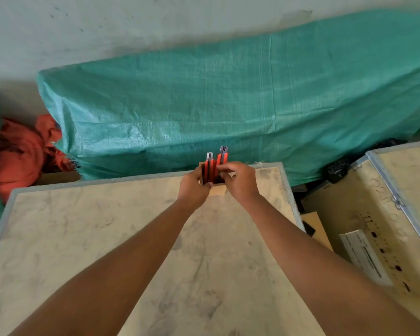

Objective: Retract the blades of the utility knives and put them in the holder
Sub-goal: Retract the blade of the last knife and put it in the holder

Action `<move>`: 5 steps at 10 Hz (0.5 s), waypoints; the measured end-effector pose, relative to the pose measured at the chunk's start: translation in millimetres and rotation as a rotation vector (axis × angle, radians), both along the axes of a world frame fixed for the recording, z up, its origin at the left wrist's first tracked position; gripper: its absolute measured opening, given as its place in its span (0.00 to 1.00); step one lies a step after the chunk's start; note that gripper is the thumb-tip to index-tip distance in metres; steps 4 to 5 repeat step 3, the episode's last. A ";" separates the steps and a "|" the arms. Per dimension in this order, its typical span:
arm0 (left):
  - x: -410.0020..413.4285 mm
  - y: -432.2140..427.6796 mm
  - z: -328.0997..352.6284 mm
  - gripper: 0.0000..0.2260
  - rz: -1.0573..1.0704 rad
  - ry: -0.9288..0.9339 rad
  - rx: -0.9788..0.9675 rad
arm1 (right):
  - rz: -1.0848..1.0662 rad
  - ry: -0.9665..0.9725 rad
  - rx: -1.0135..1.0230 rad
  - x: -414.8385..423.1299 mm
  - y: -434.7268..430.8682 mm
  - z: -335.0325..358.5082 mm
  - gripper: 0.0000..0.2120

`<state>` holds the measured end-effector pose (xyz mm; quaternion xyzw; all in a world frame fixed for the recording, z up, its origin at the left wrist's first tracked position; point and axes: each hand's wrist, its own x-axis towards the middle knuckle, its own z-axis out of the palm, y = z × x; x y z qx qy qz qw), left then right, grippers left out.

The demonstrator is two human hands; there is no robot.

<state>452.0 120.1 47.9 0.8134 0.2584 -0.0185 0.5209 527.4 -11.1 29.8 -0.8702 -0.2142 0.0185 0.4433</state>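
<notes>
A small wooden holder (pixel 219 190) stands near the far edge of a wooden crate top (pixel 107 238). Red utility knives stand upright in it: one on the left (pixel 209 163) and one on the right (pixel 222 156), their grey tips up with no blade showing. My left hand (pixel 193 187) wraps the holder's left side. My right hand (pixel 240 181) pinches the right knife at its middle with thumb and fingers. The holder's lower part is hidden behind both hands.
A green woven tarp (pixel 228 98) covers a bulky shape behind the crate. Red cloth (pixel 17 154) lies at the far left. A second wooden crate (pixel 386 214) with a white label stands to the right, across a narrow gap.
</notes>
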 end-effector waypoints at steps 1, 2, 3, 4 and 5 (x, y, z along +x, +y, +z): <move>-1.0 -3.2 -0.5 0.23 0.000 0.000 0.017 | 0.029 -0.019 -0.047 -2.7 -2.9 -0.6 0.13; -3.4 -6.2 3.6 0.22 -0.010 0.003 0.001 | 0.053 -0.012 -0.081 -6.0 -5.7 -1.0 0.13; -5.7 -8.7 15.5 0.21 -0.014 -0.047 -0.033 | 0.050 -0.009 -0.059 -13.0 -12.9 7.0 0.15; -5.7 -8.7 15.5 0.21 -0.014 -0.047 -0.033 | 0.050 -0.009 -0.059 -13.0 -12.9 7.0 0.15; -5.7 -8.7 15.5 0.21 -0.014 -0.047 -0.033 | 0.050 -0.009 -0.059 -13.0 -12.9 7.0 0.15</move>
